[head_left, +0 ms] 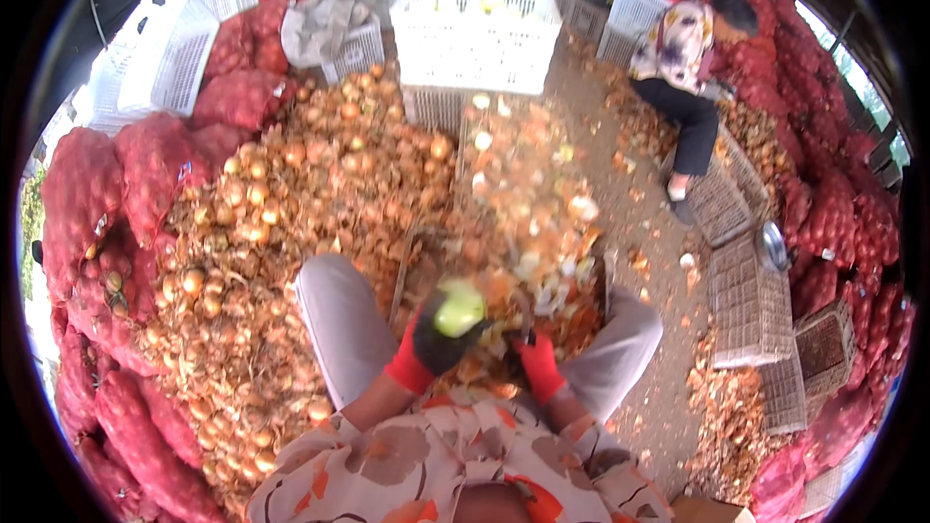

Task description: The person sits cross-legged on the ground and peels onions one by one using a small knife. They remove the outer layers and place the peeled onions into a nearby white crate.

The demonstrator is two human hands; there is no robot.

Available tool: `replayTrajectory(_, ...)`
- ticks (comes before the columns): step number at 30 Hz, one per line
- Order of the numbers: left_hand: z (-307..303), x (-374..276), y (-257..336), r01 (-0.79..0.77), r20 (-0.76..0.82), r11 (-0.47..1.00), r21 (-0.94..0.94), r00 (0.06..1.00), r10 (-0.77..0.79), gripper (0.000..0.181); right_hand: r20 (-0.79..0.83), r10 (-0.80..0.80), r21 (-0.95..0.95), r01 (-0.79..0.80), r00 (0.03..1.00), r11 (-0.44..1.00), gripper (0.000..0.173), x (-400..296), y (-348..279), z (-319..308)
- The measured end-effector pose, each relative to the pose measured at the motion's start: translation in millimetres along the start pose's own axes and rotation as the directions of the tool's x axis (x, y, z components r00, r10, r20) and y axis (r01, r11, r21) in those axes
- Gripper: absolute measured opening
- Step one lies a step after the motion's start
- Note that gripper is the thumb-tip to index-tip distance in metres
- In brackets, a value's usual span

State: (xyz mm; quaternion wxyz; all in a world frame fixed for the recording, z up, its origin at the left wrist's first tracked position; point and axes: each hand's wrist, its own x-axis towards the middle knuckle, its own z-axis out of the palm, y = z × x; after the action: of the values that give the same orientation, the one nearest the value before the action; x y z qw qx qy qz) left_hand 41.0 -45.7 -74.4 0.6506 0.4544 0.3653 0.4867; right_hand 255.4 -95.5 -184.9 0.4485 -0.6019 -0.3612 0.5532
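A pale green peeled onion (459, 307), slightly blurred, sits in my left hand (432, 341), which wears a red glove with a dark palm coating. Close to its right is my right hand (535, 362), gloved the same way, its fingers curled around what looks like a small knife (524, 307) with the blade pointing away from me. The handle is hidden by the glove. Beneath both hands, between my knees, onion skins and scraps (563, 290) cover a crate whose edge (401, 272) shows at the left.
Unpeeled onions (254, 192) lie heaped in loose skins on my left. Ahead, a white plastic crate (476, 40) of peeled onions rests on another crate (434, 107). Red mesh sacks (156, 167) line both sides. A seated person (679, 51) works at the right, near woven-looking crates (752, 298) and a metal bowl (774, 245).
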Motion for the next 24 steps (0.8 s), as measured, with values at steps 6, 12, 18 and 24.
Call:
replayTrajectory(6, -5.8, 83.9, -16.0, -0.519, 0.188, 0.546, 0.657, 0.815, 0.549, 0.028, 0.03, 0.239, 0.027, -0.24, 0.971, 0.97, 0.021, -3.9, 80.1, -16.4)
replayTrajectory(12, -45.1, 346.3, 172.1, -0.333, -0.029, 0.562, 0.757, 0.843, 0.538, 0.036, 0.178, 0.216, 0.053, -0.229, 0.96, 0.972, 0.021, -13.3, 32.3, 9.0)
replayTrajectory(18, -71.0, 296.0, 198.0, -0.352, -0.17, 0.59, -0.727, 0.924, 0.342, 0.023, 0.127, 0.233, -0.124, -0.218, 0.964, 0.968, 0.027, -27.2, -39.2, 17.1)
replayTrajectory(24, -265.7, 19.5, 63.3, -0.492, -0.663, 0.741, -0.456, 0.744, 0.086, 0.022, 0.139, 0.156, -0.725, -0.007, 0.978, 0.689, 0.044, -29.3, 2.4, -12.3)
